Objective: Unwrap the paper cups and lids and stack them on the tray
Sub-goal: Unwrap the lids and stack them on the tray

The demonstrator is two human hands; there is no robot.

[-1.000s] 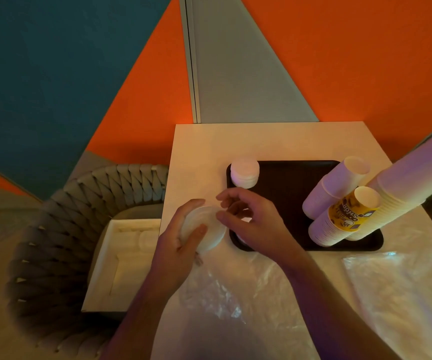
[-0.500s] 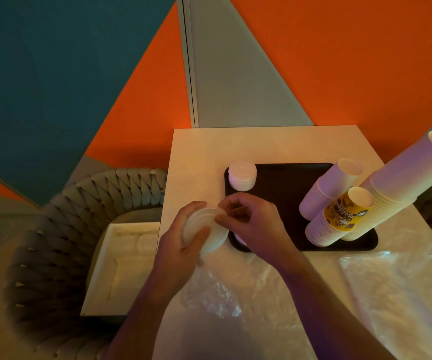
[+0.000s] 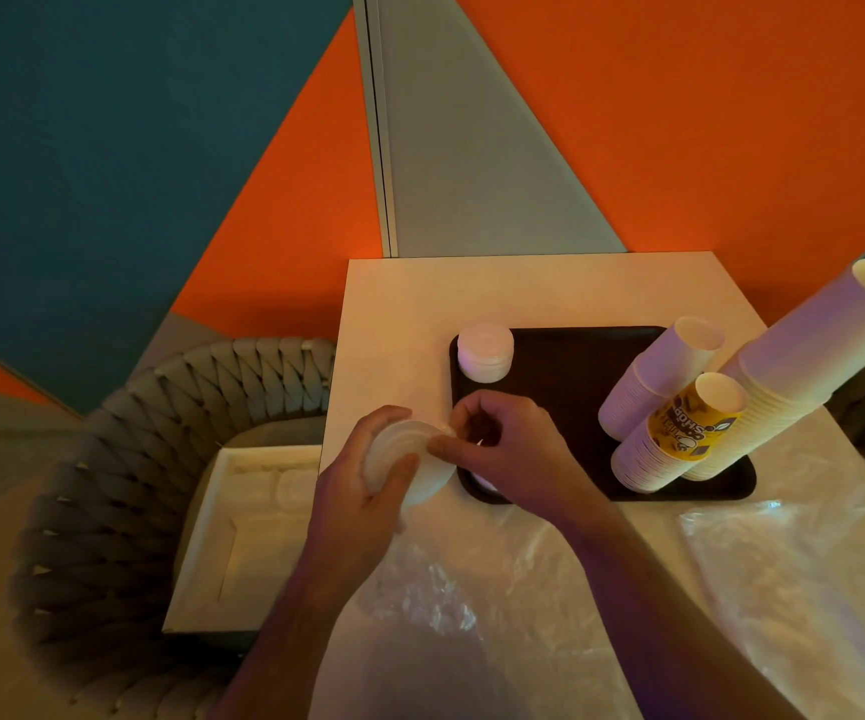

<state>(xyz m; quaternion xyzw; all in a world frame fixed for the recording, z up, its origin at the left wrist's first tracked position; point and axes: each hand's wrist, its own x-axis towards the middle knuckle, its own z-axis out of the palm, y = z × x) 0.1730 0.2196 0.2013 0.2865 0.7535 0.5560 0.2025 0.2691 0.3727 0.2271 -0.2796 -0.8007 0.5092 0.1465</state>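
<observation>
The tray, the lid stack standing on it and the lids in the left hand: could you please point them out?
tray (image 3: 570, 366), head view, bare centre.
lid stack (image 3: 485, 350), head view, top lid.
held lids (image 3: 407, 449), head view, ridged face.

Count: three cup stacks on one dark tray, two lid stacks, two plastic wrappers, two hands.

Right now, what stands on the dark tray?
On the dark tray stand a short stack of lids at its far left corner and three leaning cup stacks at its right. The right hand covers the near left corner.
</observation>
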